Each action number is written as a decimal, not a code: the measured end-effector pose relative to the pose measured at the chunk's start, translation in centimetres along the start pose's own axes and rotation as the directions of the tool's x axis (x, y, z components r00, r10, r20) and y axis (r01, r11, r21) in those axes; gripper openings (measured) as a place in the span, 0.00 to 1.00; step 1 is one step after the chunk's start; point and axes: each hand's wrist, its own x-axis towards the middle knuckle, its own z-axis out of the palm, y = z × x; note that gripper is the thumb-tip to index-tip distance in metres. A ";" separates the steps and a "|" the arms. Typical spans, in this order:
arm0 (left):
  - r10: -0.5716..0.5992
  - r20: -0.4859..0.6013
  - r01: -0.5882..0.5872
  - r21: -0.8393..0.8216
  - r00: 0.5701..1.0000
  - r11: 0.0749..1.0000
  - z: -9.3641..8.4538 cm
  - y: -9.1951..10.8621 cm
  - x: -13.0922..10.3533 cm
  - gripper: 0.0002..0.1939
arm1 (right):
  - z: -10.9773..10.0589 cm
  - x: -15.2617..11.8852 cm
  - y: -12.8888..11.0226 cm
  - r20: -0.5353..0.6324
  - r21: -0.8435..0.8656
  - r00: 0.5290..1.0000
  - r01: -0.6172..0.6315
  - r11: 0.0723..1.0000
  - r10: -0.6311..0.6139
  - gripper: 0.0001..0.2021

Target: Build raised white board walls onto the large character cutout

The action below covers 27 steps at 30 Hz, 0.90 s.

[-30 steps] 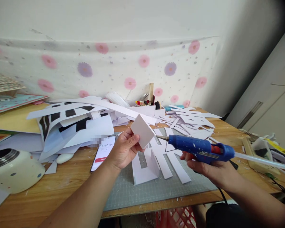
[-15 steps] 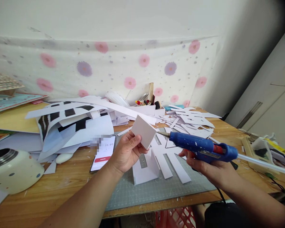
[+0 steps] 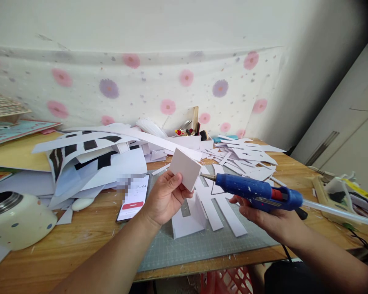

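My left hand (image 3: 168,196) pinches a small white foam board piece (image 3: 185,168), tilted up above the mat. In my right hand (image 3: 270,220) is a blue hot glue gun (image 3: 248,190), a clear glue stick (image 3: 337,211) poking out of its back. Its metal nozzle (image 3: 207,177) points left at the right edge of the held piece, touching or very close to it. Below, white cut board pieces (image 3: 231,216) and a folded white board part (image 3: 188,226) rest on the grey cutting mat (image 3: 233,249).
A phone (image 3: 134,200) with a running timer lies left of the mat. White scraps (image 3: 248,153) pile up behind, papers (image 3: 116,171) at left. A cream flask (image 3: 21,220) stands front left. A beige holder (image 3: 328,204) with cords is at right.
The glue gun in my right hand has shifted slightly left and down, its nozzle passing along the right edge of the board piece. My left hand stays about where it was.
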 end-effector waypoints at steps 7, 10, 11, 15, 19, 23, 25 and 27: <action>0.026 -0.044 -0.026 0.010 0.999 1.000 -0.2 -0.1 0.0 0.15 | 0.4 0.0 -0.1 -0.003 -0.007 1.000 0.031 1.000 -0.031 0.06; 0.033 -0.055 -0.033 0.007 0.998 0.999 -0.2 -0.2 0.1 0.14 | 0.3 0.0 -0.3 0.020 -0.005 1.000 0.006 1.000 -0.006 0.07; 0.037 -0.058 -0.037 0.006 0.998 0.999 -0.2 -0.2 0.1 0.14 | 0.3 0.1 -0.4 0.038 -0.002 0.999 0.000 1.000 0.000 0.07; 0.051 -0.062 -0.051 0.003 0.997 0.999 -0.2 -0.2 0.2 0.14 | 0.1 0.6 -1.3 0.097 0.050 0.995 0.033 0.998 -0.038 0.03; 0.054 -0.050 -0.054 0.002 0.997 0.999 -0.2 -0.2 0.2 0.13 | 0.3 0.8 -1.5 0.096 0.108 0.992 0.071 0.992 -0.081 0.04; 0.052 -0.048 -0.053 -0.008 0.997 0.999 -0.1 -0.2 0.2 0.14 | 0.6 0.3 -0.6 0.024 0.153 0.999 0.038 0.987 -0.042 0.06; 0.050 -0.047 -0.050 -0.013 0.998 0.999 -0.1 -0.2 0.1 0.14 | 0.7 0.1 -0.2 0.014 0.147 0.999 0.037 0.988 -0.039 0.06; 0.049 -0.049 -0.049 -0.013 0.998 0.999 -0.1 -0.3 0.1 0.14 | 0.7 0.1 -0.1 0.018 0.125 0.998 0.053 0.991 -0.056 0.06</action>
